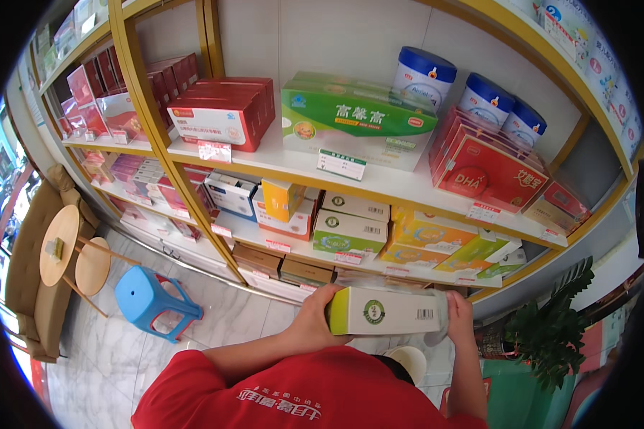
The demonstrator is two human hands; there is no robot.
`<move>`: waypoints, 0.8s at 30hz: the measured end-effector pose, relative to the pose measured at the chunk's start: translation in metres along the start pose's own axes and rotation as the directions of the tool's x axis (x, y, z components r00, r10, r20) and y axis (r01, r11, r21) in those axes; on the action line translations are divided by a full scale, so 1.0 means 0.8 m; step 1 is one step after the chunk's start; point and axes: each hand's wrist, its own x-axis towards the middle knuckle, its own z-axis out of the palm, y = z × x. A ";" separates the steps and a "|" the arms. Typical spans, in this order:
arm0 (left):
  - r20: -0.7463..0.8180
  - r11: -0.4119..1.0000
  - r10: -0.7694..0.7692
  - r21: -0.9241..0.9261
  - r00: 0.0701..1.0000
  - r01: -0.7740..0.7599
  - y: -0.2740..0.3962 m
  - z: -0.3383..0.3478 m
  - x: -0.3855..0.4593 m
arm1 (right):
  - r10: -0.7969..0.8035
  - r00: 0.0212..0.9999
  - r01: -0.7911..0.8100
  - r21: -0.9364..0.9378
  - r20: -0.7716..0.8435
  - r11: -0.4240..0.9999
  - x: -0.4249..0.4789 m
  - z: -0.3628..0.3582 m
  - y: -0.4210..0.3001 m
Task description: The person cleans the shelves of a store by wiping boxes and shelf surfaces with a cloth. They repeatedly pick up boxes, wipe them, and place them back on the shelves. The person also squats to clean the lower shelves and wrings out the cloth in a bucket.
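Between my two hands is a white and green carton (pixel 400 312), held level before my chest, with a round green mark and a barcode on the side that faces up. My left hand (pixel 315 316) grips its green end. At the other end my right hand (pixel 458 316) holds it, along with a pale cloth or plastic wrap (pixel 437 316) that lies against the carton; which of the two I cannot tell. Similar white and green cartons (pixel 350 231) are stacked on the lower shelf ahead, beside yellow cartons (pixel 434 233).
The shelf unit (pixel 397 193) holds red boxes (pixel 231 115), a large green box (pixel 354 120) and blue-lidded cans (pixel 424 75). To the left stand a blue plastic stool (pixel 139 295), round wooden tables (pixel 61 241) and a sofa (pixel 29 268); on the right, a potted plant (pixel 547 327).
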 end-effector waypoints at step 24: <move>-0.097 0.879 0.272 -0.380 0.957 -0.288 0.004 0.052 0.055 | 0.198 0.926 -0.307 0.947 0.320 -0.095 -0.064 0.087 -0.064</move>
